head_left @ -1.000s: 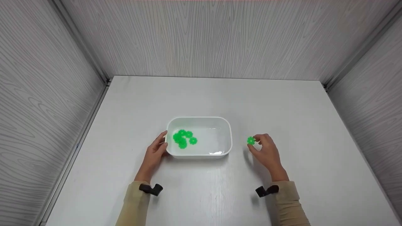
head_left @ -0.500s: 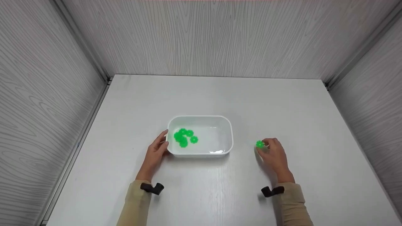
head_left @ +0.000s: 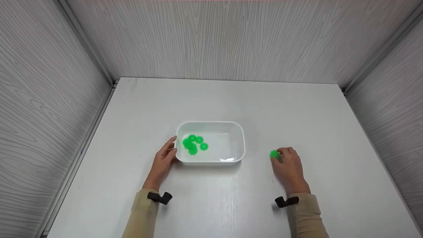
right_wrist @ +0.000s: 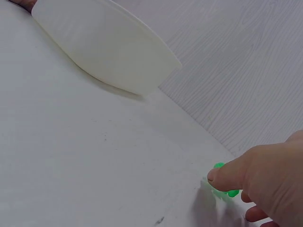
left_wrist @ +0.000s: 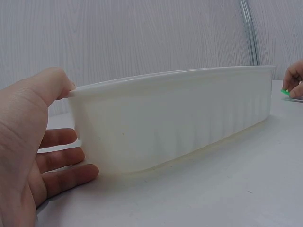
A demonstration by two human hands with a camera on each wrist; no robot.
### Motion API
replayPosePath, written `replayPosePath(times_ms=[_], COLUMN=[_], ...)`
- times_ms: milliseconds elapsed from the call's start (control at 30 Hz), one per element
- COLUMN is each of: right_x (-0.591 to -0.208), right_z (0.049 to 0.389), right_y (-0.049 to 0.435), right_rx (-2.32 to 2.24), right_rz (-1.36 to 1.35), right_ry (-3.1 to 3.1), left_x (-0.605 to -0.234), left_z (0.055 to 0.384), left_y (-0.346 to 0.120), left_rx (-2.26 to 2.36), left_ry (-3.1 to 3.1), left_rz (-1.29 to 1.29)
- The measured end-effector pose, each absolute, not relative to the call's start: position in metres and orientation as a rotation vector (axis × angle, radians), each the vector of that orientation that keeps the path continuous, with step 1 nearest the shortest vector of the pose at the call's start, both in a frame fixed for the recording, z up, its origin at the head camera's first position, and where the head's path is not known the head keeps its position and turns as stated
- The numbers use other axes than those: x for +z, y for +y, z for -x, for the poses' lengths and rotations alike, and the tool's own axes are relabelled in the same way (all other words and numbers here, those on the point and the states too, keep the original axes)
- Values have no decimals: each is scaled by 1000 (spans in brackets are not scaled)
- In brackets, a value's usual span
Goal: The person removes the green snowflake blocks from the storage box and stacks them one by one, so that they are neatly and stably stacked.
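A white rectangular plastic tub (head_left: 228,162) stands on the table. Several green flower-shaped pieces (head_left: 193,151) lie together in its left half. My left hand (head_left: 162,163) rests against the tub's left end; in the left wrist view the thumb touches the rim and the other fingers lie beside the outer wall, fairly straight. Right of the tub and apart from it, my right hand (head_left: 289,168) pinches one green flower-shaped piece (head_left: 274,154) between thumb and fingers, low over the table. In the right wrist view the thumb hides part of that piece (right_wrist: 233,193).
The white table (head_left: 211,102) is bounded by wood-grain panels at the back (head_left: 211,39), left and right. A black camera mount sits on each wrist at the sleeve cuff. The tub's walls rise above the tabletop.
My right hand has moved right and slightly nearer the body with the green piece, coming lower toward the table. My left hand and the tub stay in place.
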State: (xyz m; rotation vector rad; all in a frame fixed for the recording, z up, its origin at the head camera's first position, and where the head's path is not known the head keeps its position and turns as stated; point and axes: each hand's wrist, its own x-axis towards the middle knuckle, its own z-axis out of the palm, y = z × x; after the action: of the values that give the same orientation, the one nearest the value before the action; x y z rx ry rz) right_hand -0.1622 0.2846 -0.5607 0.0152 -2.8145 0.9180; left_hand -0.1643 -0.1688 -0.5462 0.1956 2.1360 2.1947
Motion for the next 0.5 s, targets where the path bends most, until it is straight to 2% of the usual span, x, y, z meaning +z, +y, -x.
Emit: replayPosePath(times_ms=[500], right_x=[-560], right_z=[161], right_y=[285], right_rx=[893], right_rz=[-12], right_ry=[-2847], left_x=[-554], left_z=[167], left_y=[-170], left_rx=[2172], left_ry=[2156], left_rz=[-144])
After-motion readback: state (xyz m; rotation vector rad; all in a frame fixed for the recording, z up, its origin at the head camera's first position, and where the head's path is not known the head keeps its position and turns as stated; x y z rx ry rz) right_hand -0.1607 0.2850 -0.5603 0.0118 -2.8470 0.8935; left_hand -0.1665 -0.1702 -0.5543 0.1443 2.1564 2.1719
